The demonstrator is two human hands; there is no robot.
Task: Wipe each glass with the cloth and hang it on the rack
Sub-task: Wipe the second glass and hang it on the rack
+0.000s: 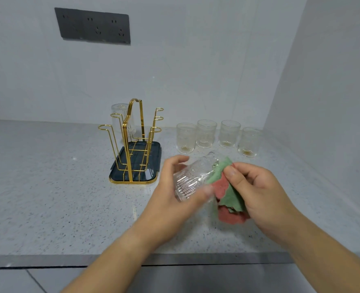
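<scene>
- Speckled grey countertop (48,187) running under the rack (142,123) and out to both sides, meeting a pale wall behind.
- Dark socket panel (92,25) on the wall, high above the rack and a little to its left.
- Gold wire rack with a tall loop handle, standing upright in a dark tray (136,175) with a gold rim.
- One clear glass, the hung glass (122,119), upside down on a prong at the rack's far left side.
- Other prongs of the rack bare.
- Left hand (175,199) just right of the rack and nearer the camera, raised off the counter, fingers and thumb curled round a ribbed clear glass.
- Gripped glass (193,178) tilted on its side, base toward the left palm, mouth pointing up and away from the rack toward the cloth.
- Green and red cloth (230,193) bunched against the mouth end of the gripped glass, farther right of the rack; whether any of it reaches inside, unclear.
- Four upright glasses (206,133) in a row to the right of the rack near the wall, well behind both hands, close to one another.
- Right hand (263,191) farthest from the rack, thumb and curled fingers pinching the cloth and pressing it to the gripped glass between the two hands.
</scene>
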